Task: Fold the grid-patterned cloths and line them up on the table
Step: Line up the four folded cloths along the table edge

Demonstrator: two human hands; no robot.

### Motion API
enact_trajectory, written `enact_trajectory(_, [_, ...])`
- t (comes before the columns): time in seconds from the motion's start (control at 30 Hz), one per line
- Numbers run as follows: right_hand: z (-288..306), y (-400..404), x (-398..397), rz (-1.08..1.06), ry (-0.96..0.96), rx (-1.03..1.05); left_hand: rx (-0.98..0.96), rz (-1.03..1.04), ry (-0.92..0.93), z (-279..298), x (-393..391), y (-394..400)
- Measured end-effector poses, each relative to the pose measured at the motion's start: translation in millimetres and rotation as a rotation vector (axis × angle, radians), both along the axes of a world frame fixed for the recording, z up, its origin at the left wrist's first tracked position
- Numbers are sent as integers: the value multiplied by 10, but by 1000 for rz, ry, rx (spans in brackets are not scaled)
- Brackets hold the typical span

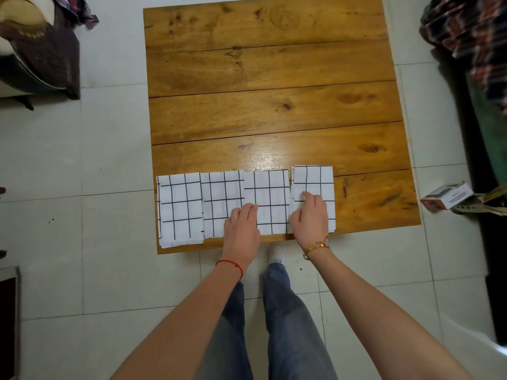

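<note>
I see 4 folded cloths [270, 201] in a row along the bench's [274, 105] near edge. My left hand [242, 224] lies flat across 2; right hand [310, 218] presses the rightmost, fingers spread.

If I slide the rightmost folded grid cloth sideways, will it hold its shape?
Probably not rigidly: the rightmost folded white grid-patterned cloth looks thin and floppy, with its layers slightly offset. It would likely glide easily on the glossy wooden table, so the fold might shift.
</note>
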State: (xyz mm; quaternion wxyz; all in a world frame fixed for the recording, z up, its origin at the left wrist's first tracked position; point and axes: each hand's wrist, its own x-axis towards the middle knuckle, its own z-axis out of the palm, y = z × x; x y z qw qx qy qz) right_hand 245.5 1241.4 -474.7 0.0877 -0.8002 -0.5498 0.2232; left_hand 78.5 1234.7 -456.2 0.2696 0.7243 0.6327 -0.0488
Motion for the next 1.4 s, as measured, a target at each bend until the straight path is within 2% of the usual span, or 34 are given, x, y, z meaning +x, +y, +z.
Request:
enact_trajectory(0.1, [12, -6, 221, -97, -94, -9, 3, -53, -65, 23, 214, 15])
enact_trajectory(0.27, [13, 14, 562, -157, -181, -165, -47, -93, -85, 1, 586, -13])
enact_trajectory(0.53, [-42, 31, 750, 36, -66, -160, -116, -68, -19, -75, 817, -69])
enact_trajectory(0.83, [-15, 29, 857, 18, 4, -147, -81, 1, -26, -61, 753, -61])
enact_trajectory(1.1, [-28, 44, 813, 13, -36, -159, -98, -103, -14, -108, 637, -58])
enact_trajectory(1.27, [60, 79, 626, -7, -98, -63, -43, 55, 6, -48, 373, -47])
enact_trajectory(1.4, [90, 97, 358, 31, -40, -35, -33, 210, 64, -35, 45, -34])
